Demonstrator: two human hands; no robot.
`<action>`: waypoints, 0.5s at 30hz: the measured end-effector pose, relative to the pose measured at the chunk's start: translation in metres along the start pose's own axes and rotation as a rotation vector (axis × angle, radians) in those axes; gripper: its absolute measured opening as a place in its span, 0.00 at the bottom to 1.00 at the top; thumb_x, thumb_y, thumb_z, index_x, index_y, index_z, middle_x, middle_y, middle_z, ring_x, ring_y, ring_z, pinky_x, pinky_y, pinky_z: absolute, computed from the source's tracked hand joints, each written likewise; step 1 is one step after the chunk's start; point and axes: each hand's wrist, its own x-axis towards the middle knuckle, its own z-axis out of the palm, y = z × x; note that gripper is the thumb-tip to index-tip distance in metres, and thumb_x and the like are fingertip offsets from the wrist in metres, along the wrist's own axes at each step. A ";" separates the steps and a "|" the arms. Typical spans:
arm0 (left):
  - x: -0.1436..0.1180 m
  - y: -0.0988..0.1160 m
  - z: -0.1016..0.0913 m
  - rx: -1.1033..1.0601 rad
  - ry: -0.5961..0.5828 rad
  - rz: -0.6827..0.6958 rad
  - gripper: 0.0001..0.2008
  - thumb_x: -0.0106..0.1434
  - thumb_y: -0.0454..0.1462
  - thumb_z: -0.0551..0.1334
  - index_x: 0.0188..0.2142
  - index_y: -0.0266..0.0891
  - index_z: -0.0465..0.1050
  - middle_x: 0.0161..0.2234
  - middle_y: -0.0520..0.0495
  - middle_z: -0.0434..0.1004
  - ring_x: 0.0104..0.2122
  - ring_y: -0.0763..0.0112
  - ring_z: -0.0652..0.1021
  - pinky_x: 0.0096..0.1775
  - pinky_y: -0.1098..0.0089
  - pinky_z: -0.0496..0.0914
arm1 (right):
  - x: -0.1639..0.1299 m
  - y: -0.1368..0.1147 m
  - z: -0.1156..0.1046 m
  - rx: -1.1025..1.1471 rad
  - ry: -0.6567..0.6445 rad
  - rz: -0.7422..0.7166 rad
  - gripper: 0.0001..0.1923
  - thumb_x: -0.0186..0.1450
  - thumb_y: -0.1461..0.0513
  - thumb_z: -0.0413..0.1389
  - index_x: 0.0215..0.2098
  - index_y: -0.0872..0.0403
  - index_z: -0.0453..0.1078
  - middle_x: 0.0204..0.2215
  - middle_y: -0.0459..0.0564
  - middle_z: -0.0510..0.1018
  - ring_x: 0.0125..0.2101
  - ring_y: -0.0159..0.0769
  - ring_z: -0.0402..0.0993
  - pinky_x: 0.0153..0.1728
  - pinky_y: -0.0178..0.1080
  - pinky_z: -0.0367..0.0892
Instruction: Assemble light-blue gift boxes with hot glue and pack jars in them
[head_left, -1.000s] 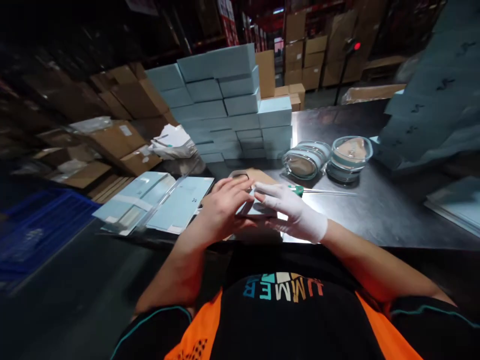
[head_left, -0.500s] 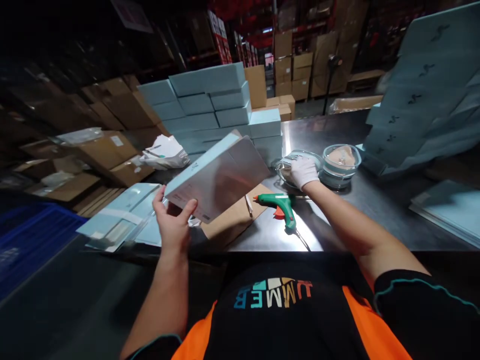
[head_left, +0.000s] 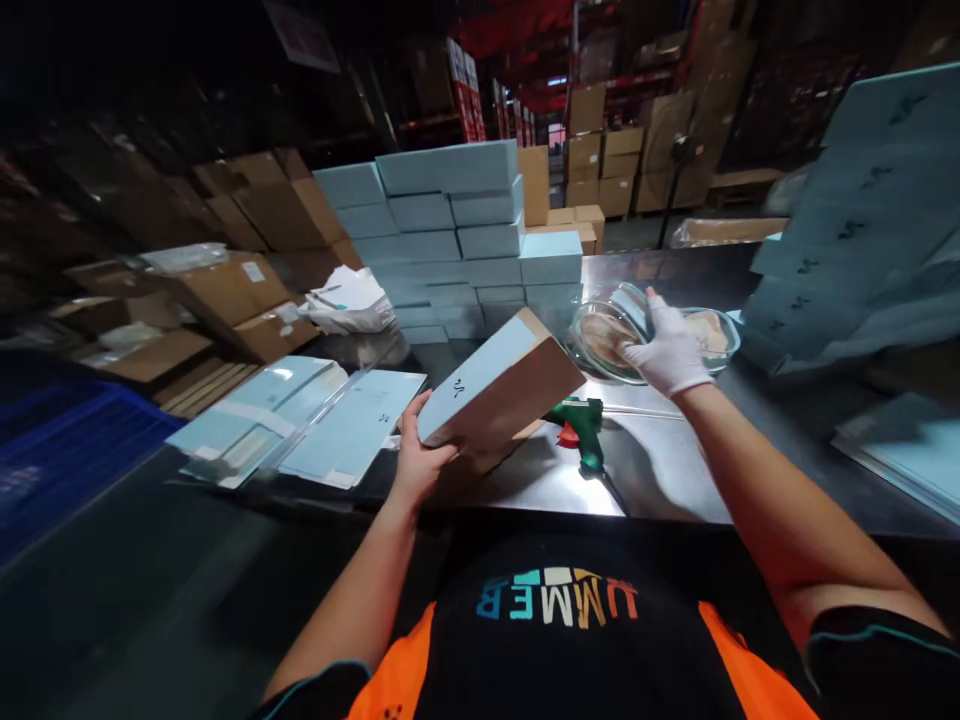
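My left hand [head_left: 421, 455] grips the near left end of a long light-blue box [head_left: 480, 375], thumb below and fingers along its side. Tilted above the bench, the box carries a black squiggle mark and has a brownish side facing right. My right hand [head_left: 670, 350], in a white glove, holds the rim of a clear, glass-like dish [head_left: 600, 335] with tan material inside. Another clear dish [head_left: 712, 335] with a tan insert stands just behind that hand. Below the box lies a green glue gun [head_left: 589, 430] with a red trigger, its nozzle hidden by the box.
Light-blue boxes [head_left: 450, 240] are stacked at the back of the metal bench [head_left: 675, 480], with another tall stack [head_left: 862, 220] at right. Flat blue cartons [head_left: 352, 420] lie at left beside a white paper-filled container [head_left: 349, 300]. A blue crate [head_left: 82, 470] stands at far left.
My left hand has moved right and turned the box so its marked blue face shows more. My right hand has shifted right and tilted a clear dish up. The box now covers the glue gun's nozzle.
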 end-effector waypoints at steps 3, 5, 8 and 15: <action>-0.006 -0.010 0.005 0.005 0.005 0.005 0.47 0.48 0.39 0.81 0.67 0.48 0.70 0.62 0.42 0.77 0.60 0.51 0.80 0.66 0.50 0.73 | -0.008 -0.019 -0.057 -0.093 -0.021 -0.426 0.42 0.67 0.52 0.72 0.76 0.54 0.72 0.49 0.60 0.82 0.46 0.52 0.79 0.51 0.52 0.76; -0.015 -0.018 0.016 -0.054 0.027 0.013 0.48 0.47 0.44 0.84 0.65 0.47 0.69 0.61 0.41 0.78 0.57 0.53 0.82 0.62 0.53 0.77 | -0.013 -0.035 -0.085 -0.098 -0.179 -0.756 0.33 0.67 0.48 0.72 0.67 0.48 0.81 0.37 0.52 0.81 0.33 0.42 0.75 0.37 0.45 0.72; -0.038 -0.030 0.041 -0.195 -0.050 0.020 0.52 0.42 0.49 0.88 0.63 0.47 0.68 0.61 0.39 0.79 0.56 0.52 0.84 0.58 0.55 0.80 | -0.023 -0.065 -0.095 -0.035 -0.386 -1.011 0.18 0.68 0.52 0.72 0.53 0.48 0.87 0.39 0.50 0.81 0.33 0.39 0.77 0.32 0.40 0.70; -0.060 -0.051 0.067 -0.289 -0.140 -0.113 0.57 0.34 0.46 0.90 0.61 0.46 0.69 0.57 0.41 0.81 0.52 0.54 0.86 0.56 0.56 0.81 | -0.037 -0.118 -0.056 0.385 -0.032 -1.024 0.06 0.79 0.61 0.60 0.46 0.54 0.79 0.52 0.59 0.84 0.50 0.43 0.84 0.52 0.47 0.80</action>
